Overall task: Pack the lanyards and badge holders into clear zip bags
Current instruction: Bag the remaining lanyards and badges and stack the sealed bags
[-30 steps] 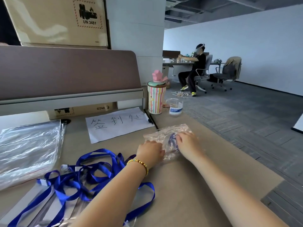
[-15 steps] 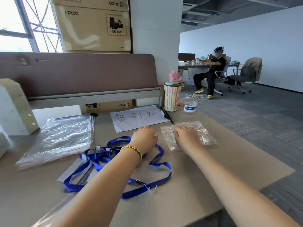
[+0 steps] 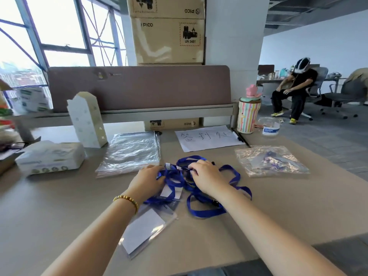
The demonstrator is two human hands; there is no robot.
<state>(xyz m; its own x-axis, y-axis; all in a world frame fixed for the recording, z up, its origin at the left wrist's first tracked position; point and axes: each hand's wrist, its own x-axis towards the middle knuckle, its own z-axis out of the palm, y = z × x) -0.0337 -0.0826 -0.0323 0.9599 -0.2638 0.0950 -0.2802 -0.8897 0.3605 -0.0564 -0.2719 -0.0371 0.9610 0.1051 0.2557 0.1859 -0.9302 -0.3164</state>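
A tangle of blue lanyards (image 3: 201,204) lies in the middle of the desk with clear badge holders (image 3: 145,230) attached, one reaching toward me. My left hand (image 3: 148,181) rests on the left side of the tangle, fingers curled into the straps. My right hand (image 3: 206,176) lies on top of the pile, fingers bent down onto the straps. A filled clear zip bag (image 3: 270,161) with a lanyard inside lies to the right, apart from both hands. A stack of empty zip bags (image 3: 131,152) sits at the left back.
A paper sign (image 3: 207,137) with a pen beside it lies behind the lanyards. A striped cup (image 3: 248,116), a small jar (image 3: 270,127), a tissue pack (image 3: 49,156) and a white carton (image 3: 86,120) stand along the back. A seated person (image 3: 294,90) is far right.
Both hands left the filled zip bag, which now lies alone on the right, and moved left onto the lanyard pile. The view swung left and down.
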